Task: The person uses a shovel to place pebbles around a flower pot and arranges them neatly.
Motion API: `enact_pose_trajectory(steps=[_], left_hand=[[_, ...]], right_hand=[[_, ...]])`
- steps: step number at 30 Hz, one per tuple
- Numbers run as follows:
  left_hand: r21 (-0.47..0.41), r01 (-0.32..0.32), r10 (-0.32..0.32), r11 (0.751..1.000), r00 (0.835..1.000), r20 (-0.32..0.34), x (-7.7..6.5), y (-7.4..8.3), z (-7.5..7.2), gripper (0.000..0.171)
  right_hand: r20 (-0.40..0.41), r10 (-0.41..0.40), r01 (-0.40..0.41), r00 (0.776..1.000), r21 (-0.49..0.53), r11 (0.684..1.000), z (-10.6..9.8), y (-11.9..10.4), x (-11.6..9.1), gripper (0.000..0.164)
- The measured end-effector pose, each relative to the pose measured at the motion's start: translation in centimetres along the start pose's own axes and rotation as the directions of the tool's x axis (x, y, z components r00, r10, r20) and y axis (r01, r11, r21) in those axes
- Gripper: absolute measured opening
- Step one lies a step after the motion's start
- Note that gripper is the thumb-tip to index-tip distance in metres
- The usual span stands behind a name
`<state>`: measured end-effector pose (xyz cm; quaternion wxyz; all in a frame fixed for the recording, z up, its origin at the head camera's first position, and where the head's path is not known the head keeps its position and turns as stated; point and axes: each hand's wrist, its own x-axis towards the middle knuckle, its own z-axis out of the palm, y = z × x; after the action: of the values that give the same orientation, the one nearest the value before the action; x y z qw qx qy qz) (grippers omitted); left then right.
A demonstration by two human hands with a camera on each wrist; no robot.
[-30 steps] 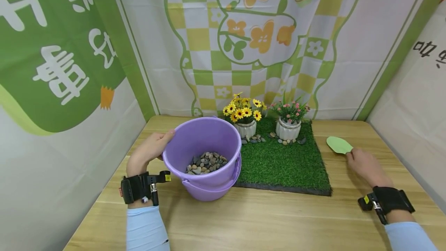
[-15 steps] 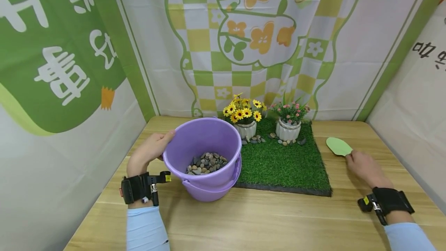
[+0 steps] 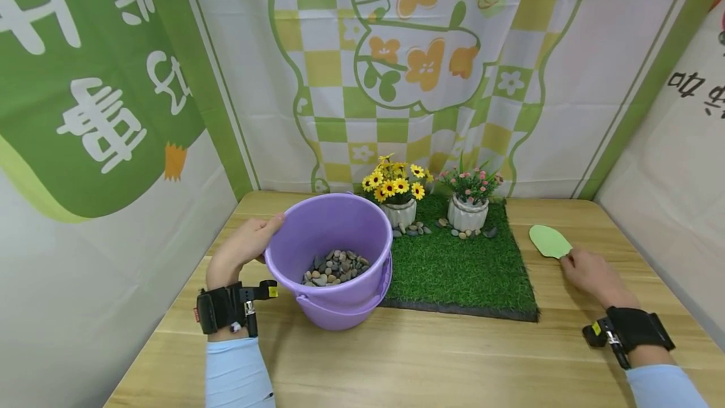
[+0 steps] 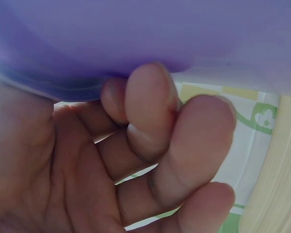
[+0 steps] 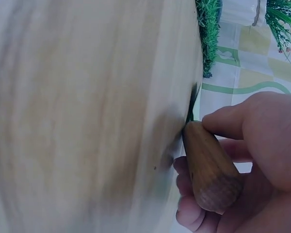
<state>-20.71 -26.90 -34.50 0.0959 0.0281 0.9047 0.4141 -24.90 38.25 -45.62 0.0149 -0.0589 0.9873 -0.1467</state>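
A purple bucket (image 3: 340,298) stands on the table at the left, tilted a little toward me, with pebbles (image 3: 335,267) at its bottom. My left hand (image 3: 245,243) grips the bucket's left rim, thumb over the edge; in the left wrist view its fingers (image 4: 150,111) curl beneath the purple rim. At the right, my right hand (image 3: 595,276) holds a small trowel with a pale green blade (image 3: 549,241), low over the table. The right wrist view shows the trowel's wooden handle (image 5: 211,170) between thumb and fingers.
A turf mat (image 3: 464,276) lies right of the bucket. On its back part stand a pot of yellow flowers (image 3: 399,211) and a pot of pink flowers (image 3: 467,213), with loose pebbles (image 3: 464,233) around them. Printed curtains (image 3: 419,68) enclose the wooden table (image 3: 442,357).
Both hands keep their hold and the bucket stays where it was. The head view has shifted very slightly.
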Motion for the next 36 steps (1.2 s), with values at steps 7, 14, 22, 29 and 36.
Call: enact_pose_trajectory(steps=[7,14,22,29,36], left_hand=[[-0.014,0.001,-0.001,1.0,1.0,0.001,0.0,0.0,0.0,0.068],[-0.02,0.001,-0.001,1.0,1.0,0.003,-0.1,0.1,0.0,0.069],[-0.016,-0.004,0.004,1.0,1.0,0.002,-0.2,0.1,0.0,0.069],[-0.027,-0.03,0.03,0.999,1.0,0.003,0.2,0.0,0.1,0.069],[-0.028,-0.022,0.022,0.999,1.0,0.006,-0.1,-0.2,0.0,0.07]], right_hand=[[0.049,0.007,-0.007,0.999,0.006,1.0,-0.7,-0.3,-0.1,0.032],[0.075,0.043,-0.043,0.996,-0.001,0.999,-1.7,-0.7,0.0,0.044],[0.032,-0.049,0.05,0.998,-0.024,0.998,-2.3,-2.9,0.2,0.059],[0.014,-0.126,0.126,0.992,0.047,0.991,-3.3,-7.0,0.9,0.059],[0.011,-0.164,0.162,0.986,0.08,0.984,-3.5,-10.3,1.3,0.059]])
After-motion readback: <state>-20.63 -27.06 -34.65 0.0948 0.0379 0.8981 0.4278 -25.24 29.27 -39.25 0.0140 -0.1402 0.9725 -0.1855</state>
